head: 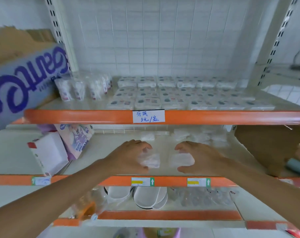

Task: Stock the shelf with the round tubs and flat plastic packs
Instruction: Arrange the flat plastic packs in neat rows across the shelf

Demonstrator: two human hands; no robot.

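- The middle shelf takes both hands. Its bare board runs on past the fingertips to the back wall, and I judge that the next push turns on that depth.
- A brown cardboard box stands to the outside of the right hand's fingers, near enough to crowd any sideways move.
- A white box and a purple pack lean out beyond the left hand's fingers, well apart from them.
- On the shelf above the fingers, flat packs lie in rows, with round tubs standing beside them.
- Left hand: I see its fingers curled round a clear pack.
- Right hand: its fingers curl round a second clear pack. The two packs sit between the hands, close but apart.
- The hands are level, neither nearer the back.
- Loose clear packs lie just beyond the fingertips, straight in the way. Blur hides each held pack's long axis from me.
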